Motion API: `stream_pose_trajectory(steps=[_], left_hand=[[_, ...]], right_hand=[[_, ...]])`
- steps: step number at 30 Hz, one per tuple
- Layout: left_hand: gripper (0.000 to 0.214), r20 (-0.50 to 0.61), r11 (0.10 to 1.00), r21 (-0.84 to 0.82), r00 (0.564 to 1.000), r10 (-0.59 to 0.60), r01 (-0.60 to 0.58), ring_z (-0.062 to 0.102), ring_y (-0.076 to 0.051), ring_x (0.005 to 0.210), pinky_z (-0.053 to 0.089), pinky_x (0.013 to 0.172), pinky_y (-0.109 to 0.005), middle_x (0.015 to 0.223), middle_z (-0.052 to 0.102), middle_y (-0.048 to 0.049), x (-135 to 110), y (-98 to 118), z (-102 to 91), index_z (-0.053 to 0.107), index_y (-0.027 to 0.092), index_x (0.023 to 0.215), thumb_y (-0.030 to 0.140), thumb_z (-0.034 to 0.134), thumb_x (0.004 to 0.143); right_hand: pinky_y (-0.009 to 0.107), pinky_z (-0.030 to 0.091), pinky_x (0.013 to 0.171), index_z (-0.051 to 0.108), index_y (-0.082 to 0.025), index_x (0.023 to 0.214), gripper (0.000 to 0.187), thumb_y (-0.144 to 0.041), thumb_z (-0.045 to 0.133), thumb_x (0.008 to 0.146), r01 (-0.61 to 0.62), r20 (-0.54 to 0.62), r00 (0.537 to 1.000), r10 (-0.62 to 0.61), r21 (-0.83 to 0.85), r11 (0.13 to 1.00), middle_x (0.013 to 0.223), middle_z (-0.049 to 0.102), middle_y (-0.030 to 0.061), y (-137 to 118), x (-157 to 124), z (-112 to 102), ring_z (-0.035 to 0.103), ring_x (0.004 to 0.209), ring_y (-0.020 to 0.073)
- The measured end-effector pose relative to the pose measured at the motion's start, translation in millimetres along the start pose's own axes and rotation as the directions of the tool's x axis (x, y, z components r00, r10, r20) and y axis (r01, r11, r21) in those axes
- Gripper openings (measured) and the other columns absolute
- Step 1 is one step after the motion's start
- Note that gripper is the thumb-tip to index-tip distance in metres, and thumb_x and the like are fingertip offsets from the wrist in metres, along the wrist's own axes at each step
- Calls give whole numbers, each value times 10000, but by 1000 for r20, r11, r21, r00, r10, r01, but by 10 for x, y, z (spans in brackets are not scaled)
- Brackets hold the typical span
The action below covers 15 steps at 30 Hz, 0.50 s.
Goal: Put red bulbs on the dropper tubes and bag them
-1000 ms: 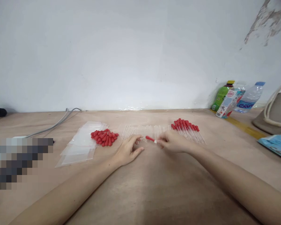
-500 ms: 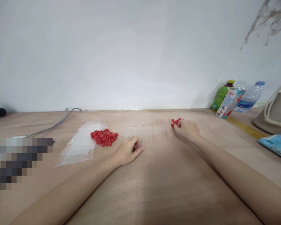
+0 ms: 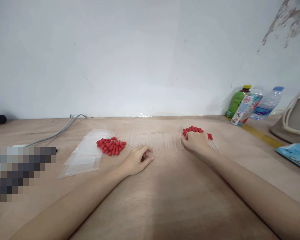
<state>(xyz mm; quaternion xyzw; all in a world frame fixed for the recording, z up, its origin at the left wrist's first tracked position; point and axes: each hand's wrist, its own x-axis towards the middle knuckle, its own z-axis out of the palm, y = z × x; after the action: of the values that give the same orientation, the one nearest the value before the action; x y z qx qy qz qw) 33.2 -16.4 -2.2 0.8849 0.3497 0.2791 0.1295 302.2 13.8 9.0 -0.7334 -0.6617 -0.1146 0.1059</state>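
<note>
"Red bulbs?"
"Left of the clear tubes; left hand before those, fingers loosely parted."
"Right hand?"
"Right of them, over red-topped droppers; can't tell its fingers' grip."

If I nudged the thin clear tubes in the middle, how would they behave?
The thin clear tubes would probably roll or scatter, being slender and lying side by side. They look light, being so thin and see-through. They're likely fairly stiff, since they appear straight.
</note>
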Motion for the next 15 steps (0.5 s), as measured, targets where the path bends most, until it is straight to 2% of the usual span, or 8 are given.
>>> stream_pose_trajectory(steps=[5,11,15], left_hand=[[199,4,1000,3,1000,11,-11,495,-130,693,417,607,-248,760,514,-18,4,0,5,507,167,961,260,493,786],[195,-3,1000,5,1000,17,-17,498,-131,686,419,604,-248,754,518,-20,14,-9,10,516,166,952,269,491,788],[190,-10,1000,2,1000,25,-25,503,-132,688,423,607,-247,752,523,-19,8,4,13,520,170,948,269,488,790]], right_hand=[[399,251,663,569,-148,531,363,-335,378,777,-15,46,999,12,54,998,571,585,100,-54,-2,-5,534,592,226],[384,265,663,577,-167,538,277,-304,416,717,-51,130,991,36,113,992,544,577,68,-123,1,-40,538,581,218],[378,261,659,580,-158,562,276,-316,411,711,-73,107,992,60,122,990,571,596,82,-126,-6,-15,547,602,224]])
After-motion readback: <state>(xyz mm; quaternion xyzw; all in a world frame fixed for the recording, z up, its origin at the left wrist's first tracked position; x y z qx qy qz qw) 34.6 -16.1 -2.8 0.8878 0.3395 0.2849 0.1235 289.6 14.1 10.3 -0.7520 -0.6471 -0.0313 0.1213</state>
